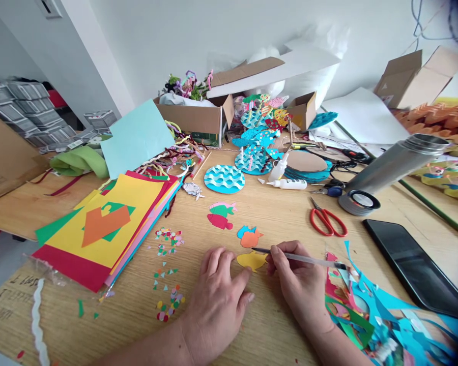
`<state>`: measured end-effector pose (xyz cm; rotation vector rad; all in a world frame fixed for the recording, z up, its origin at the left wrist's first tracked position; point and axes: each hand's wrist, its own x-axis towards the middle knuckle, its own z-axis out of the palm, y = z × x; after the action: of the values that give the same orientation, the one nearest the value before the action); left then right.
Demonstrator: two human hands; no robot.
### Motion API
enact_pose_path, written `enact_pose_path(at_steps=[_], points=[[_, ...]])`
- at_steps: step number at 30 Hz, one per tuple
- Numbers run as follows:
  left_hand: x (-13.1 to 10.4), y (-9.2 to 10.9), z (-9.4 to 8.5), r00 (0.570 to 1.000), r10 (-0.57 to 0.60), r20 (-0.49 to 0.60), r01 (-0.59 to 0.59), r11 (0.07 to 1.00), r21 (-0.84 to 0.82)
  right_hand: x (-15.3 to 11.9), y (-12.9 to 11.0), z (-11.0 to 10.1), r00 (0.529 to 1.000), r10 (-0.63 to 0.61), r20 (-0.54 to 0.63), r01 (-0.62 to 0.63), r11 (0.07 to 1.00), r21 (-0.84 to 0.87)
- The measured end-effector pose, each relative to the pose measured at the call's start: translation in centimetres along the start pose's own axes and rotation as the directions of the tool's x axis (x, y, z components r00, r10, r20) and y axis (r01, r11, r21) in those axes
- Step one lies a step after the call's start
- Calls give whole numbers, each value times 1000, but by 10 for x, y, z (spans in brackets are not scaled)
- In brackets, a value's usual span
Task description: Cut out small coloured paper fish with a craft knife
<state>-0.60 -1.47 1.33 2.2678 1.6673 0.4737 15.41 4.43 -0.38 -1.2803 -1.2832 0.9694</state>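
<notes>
My right hand (299, 279) is closed on a slim pen (309, 258), its tip near the top edge of a yellow paper fish (251, 260). Beside the yellow fish, my left hand (223, 295) rests on the table with fingers spread, the index fingertip at the fish's lower edge. Just above lies an orange paper fish (251, 238), overlapping a blue one (242, 232). Farther up are a red paper fish (219, 221) and a green and pink one (223, 208). Small paper dots (171, 302) lie left of my left hand.
Coloured paper sheets (110, 223) are stacked at the left. Red-handled scissors (327, 223), a black phone (416, 264), a metal flask (397, 162) and paper scraps (385, 315) lie at the right. Glue bottles (288, 184) and a wavy blue oval (224, 179) are farther back.
</notes>
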Motion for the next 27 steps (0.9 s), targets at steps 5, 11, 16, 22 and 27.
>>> enact_pose_path(at_steps=[5, 11, 16, 22, 27], points=[[-1, 0, 0, 1000, 8, -4, -8, 1000, 15, 2, 7, 1, 993, 80, 91, -86, 994, 67], [-1, 0, 0, 1000, 23, -4, -23, 999, 33, 3, 11, 1, 972, 154, 176, -170, 983, 76], [1, 0, -1, 999, 35, 9, -35, 999, 34, 3, 12, 1, 969, 172, 176, -184, 982, 53], [1, 0, -1, 999, 33, 23, -34, 999, 35, 1, 9, 1, 978, 152, 140, -160, 986, 48], [3, 1, -2, 999, 26, 33, -27, 999, 32, 0, 6, 0, 998, 41, 43, -42, 999, 20]])
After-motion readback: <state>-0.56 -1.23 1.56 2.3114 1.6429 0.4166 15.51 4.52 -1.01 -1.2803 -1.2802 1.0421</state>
